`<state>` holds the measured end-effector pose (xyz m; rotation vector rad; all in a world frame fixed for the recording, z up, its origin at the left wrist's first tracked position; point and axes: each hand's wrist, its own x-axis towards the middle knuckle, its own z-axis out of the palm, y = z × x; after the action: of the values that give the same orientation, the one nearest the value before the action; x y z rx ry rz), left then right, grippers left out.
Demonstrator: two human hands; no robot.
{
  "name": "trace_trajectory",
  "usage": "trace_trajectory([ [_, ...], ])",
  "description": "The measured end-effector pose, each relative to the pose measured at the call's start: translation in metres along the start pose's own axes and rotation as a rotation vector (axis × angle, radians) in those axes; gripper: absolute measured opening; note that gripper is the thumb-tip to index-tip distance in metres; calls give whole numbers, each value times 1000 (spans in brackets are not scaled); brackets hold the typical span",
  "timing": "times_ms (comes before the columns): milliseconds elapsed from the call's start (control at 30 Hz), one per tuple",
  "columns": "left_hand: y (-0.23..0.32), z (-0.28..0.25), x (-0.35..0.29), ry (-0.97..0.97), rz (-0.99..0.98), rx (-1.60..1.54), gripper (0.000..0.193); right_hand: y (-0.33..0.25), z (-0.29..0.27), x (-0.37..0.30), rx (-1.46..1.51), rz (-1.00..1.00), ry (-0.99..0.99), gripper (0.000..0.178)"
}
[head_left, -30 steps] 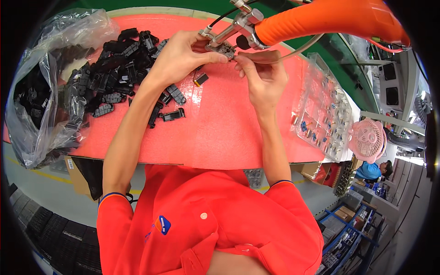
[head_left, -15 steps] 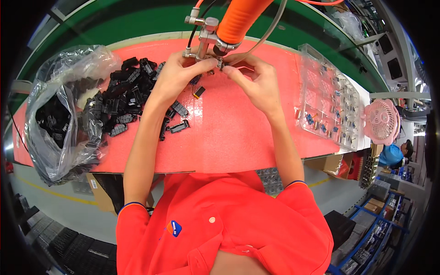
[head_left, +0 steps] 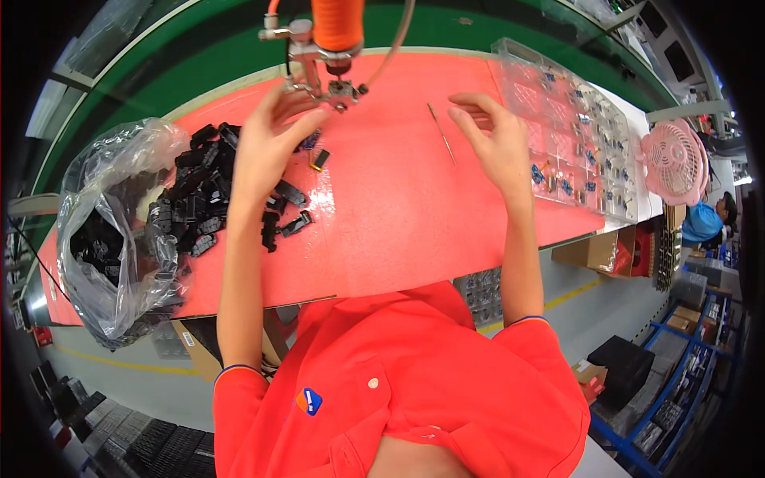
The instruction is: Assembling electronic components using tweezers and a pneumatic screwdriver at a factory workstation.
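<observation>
An orange pneumatic screwdriver (head_left: 338,28) hangs at the top centre, with a small metal block (head_left: 341,94) at its lower tip. Beside that block, on its left, is my left hand (head_left: 269,147), thumb and fingers apart; nothing shows in its grasp, and its fingertips partly pass behind the metal fitting. My right hand (head_left: 498,142) hovers over the right part of the mat, fingers loosely bent and apart, holding nothing. Between the hands a thin metal rod (head_left: 441,134) lies on the mat. Below my left thumb sits a small yellow-and-black part (head_left: 319,159).
Black plastic housings (head_left: 199,187) lie heaped on the pink mat (head_left: 382,215) at left, next to a clear plastic bag (head_left: 119,303) of more. Clear compartment trays (head_left: 535,103) with small blue-and-metal parts stand at right, near a pink fan (head_left: 674,162).
Both hands have parted from the screwdriver's tip, the right moving rightward and the left slightly left. The metal block and the rod on the mat now show. The view has shifted somewhat.
</observation>
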<state>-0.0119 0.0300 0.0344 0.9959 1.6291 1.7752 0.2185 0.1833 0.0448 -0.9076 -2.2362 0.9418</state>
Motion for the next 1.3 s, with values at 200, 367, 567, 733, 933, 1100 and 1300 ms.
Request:
trace_trajectory([
  [200, 8, -8, -29, -112, 256, 968, 22, 40, 25, -32, -422, 21, 82, 25],
  [367, -4, 6, -49, -189, 359, 1137, 22, 43, 41, -19, -563, 38, 82, 16],
  [567, -3, -3, -45, -215, 337, 1042, 25, 48, 13, -21, -742, 96, 100, 20],
  [733, -3, -25, -31, 17, 279, 979, 32, -54, 2, 23, -100, -432, 279, 25],
  [933, -15, -26, -4, -197, 301, 1073, 34, -140, 45, 89, 251, -744, 373, 42],
  [1100, -21, -19, 7, -282, 263, 1173, 30, -149, 51, 102, 489, -676, 287, 42],
  [1300, -8, -30, 11, -121, 170, 778, 26, -94, 35, 60, -161, -858, 656, 16],
])
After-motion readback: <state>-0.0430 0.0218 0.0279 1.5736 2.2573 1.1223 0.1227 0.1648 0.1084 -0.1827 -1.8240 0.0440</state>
